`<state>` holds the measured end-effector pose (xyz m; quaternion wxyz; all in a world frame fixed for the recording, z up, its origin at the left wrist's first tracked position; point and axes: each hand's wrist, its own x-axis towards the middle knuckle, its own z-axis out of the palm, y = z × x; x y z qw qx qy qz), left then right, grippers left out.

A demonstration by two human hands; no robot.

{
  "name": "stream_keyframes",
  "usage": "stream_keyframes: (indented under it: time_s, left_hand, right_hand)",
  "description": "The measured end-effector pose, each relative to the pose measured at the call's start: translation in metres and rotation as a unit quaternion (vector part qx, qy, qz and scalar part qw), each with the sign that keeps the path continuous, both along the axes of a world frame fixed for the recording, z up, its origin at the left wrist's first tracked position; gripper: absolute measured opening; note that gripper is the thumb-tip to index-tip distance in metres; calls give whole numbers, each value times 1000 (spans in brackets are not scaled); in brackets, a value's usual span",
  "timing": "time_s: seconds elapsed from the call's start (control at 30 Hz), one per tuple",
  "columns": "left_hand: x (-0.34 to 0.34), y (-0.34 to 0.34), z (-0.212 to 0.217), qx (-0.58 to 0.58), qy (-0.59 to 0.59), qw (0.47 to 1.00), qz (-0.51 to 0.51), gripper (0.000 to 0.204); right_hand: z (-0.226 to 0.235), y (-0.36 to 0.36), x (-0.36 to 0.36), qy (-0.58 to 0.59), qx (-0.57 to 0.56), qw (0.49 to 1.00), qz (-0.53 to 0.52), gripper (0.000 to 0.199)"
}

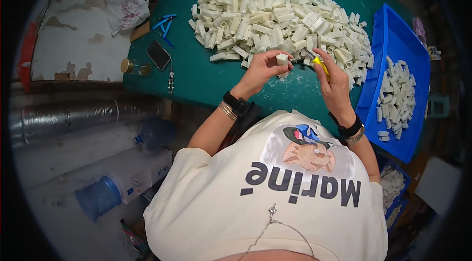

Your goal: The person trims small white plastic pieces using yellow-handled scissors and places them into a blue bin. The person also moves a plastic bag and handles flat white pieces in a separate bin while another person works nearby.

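From my remote seat I see my left hand (pixel 263 70) pinching a small off-white rectangular plastic block (pixel 281 59) between thumb and fingertips, raised just above the green table mat (pixel 206 81) near its front edge. My right hand (pixel 334 84) is closed around a slim yellow-handled trimming tool (pixel 321 64), its tip pointing toward the block and just beside it. Right behind both hands lies the big heap of off-white plastic blocks (pixel 280 20), spread across the middle of the mat toward its far edge. At the right edge sits a blue plastic tray (pixel 393 34) with a smaller batch of the same blocks (pixel 397 98) lying in it. Toward the left edge I see a black phone (pixel 158 54), some blue clips (pixel 164 25) and a small glass jar with a gold lid (pixel 133 67). To do this well, I judge the block should be held firmly by its sides with the working face turned to the tool, fingertips clear of the tip, and short, controlled strokes directed away from the holding hand.
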<state>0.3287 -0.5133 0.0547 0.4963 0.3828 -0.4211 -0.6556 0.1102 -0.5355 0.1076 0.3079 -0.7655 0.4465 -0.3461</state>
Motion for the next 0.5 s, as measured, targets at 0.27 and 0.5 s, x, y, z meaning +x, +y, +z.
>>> stream_keyframes:
  time_s: [0.27, 0.5]
  left_hand:
    - [-41, 21, -11, 13, -16, 997, 71, 35]
    - [-38, 30, -9, -6, -105, 993, 61, 36]
  right_hand:
    - [-16, 45, -29, 56, -67, 996, -27, 19]
    - [-21, 45, -34, 57, -60, 997, -5, 18]
